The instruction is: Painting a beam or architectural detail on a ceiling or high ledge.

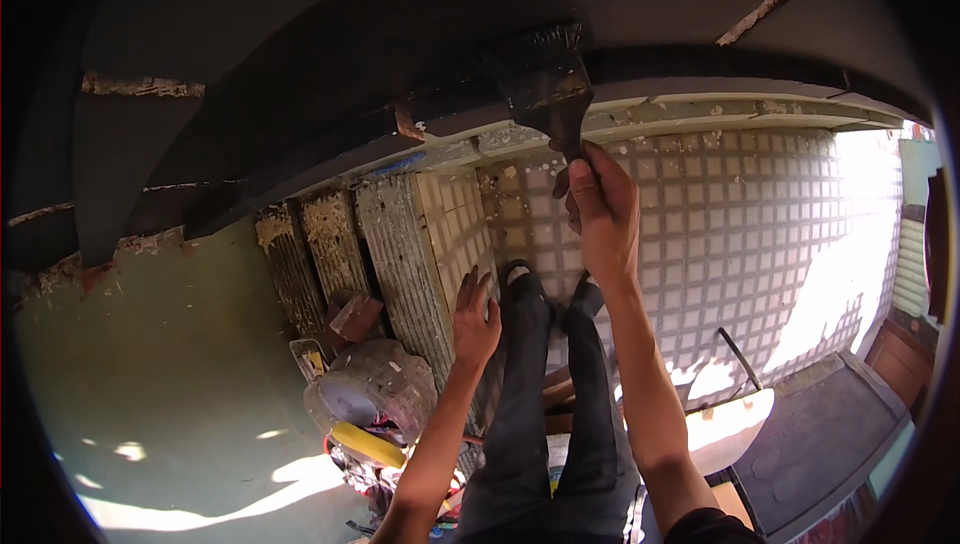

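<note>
Right hand (605,194) closed round handle of wide brush (550,99), upper center of frame; fingers partly hide the handle, thumb on the near side. Bristles point up at dark wall (400,19); dark on dark, so bristle edge is hard to make out and contact can't be confirmed. Left hand (475,324), lower center, nothing in it, fingers loosely spread, beside ridged grey steps (395,224); whether it touches them, can't tell. Both forearms cut off by lower edge, dark sleeve at right one.

Wall has pale chipped strips, upper left and upper right; its top fades into black rim. Pale ledge (700,114) runs below it, part covered by brush. Tiled floor (690,204) center to right, washed out by sun at far right. Legs in dark trousers (525,374) hide floor at lower center. Lower left of center: reddish block (357,317), yellow object (367,444), kind unclear, over a jumbled pile, mostly unreadable. Dark grey panel (820,444) lower right, partly blocked.
</note>
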`<state>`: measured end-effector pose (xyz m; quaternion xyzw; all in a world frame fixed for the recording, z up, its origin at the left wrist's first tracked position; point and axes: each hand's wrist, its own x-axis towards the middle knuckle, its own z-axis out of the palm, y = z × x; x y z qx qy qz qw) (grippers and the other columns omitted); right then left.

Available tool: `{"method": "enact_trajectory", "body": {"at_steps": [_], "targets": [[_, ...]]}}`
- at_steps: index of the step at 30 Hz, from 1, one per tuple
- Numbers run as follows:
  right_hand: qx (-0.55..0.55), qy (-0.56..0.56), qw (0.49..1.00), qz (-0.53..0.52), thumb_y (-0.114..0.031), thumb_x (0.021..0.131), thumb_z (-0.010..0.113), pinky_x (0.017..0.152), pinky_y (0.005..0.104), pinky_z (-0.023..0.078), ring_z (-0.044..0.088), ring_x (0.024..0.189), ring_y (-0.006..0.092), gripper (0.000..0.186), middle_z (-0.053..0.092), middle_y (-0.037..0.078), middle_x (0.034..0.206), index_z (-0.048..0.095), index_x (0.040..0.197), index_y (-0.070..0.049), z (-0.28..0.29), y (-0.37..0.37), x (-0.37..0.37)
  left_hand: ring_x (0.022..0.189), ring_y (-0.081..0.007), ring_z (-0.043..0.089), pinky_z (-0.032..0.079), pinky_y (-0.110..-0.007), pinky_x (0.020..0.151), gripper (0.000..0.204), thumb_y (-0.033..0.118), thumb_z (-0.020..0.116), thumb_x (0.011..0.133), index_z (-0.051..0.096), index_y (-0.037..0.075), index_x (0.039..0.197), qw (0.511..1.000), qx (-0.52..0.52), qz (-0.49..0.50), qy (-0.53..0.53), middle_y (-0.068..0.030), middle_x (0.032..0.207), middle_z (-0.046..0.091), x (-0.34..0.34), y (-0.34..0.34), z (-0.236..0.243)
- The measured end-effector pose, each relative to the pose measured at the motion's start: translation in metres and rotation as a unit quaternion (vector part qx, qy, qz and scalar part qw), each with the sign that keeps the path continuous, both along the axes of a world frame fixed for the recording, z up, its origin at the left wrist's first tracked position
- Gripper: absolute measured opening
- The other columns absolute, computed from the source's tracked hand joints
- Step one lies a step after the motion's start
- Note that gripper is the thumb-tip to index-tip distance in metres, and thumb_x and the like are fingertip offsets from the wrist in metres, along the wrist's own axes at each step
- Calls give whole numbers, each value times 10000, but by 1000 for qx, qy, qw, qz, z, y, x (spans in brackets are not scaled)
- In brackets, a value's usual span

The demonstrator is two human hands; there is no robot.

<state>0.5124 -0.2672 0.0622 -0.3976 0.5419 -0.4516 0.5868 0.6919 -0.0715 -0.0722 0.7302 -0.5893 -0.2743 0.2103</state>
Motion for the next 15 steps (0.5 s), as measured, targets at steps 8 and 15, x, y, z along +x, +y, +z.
{"method": "enact_trajectory", "body": {"at_steps": [8,15], "targets": [[30,17,997,-70,-204,1003,590,608,270,423,492,655,88,301,569,36,706,627,1181,36,29,30,-14,1330,-446,471,427,-507,1096,454,17,559,906,517,9,1358,1000,16,2,9,-241,1474,466,-2,8,8],[8,56,998,-34,-196,999,592,588,270,397,462,641,89,302,547,33,704,618,1189,37,8,5,-3,1337,-451,464,427,-512,1095,480,23,569,898,515,20,1375,1000,21,-3,16,-246,1473,469,-13,-4,4]]}}
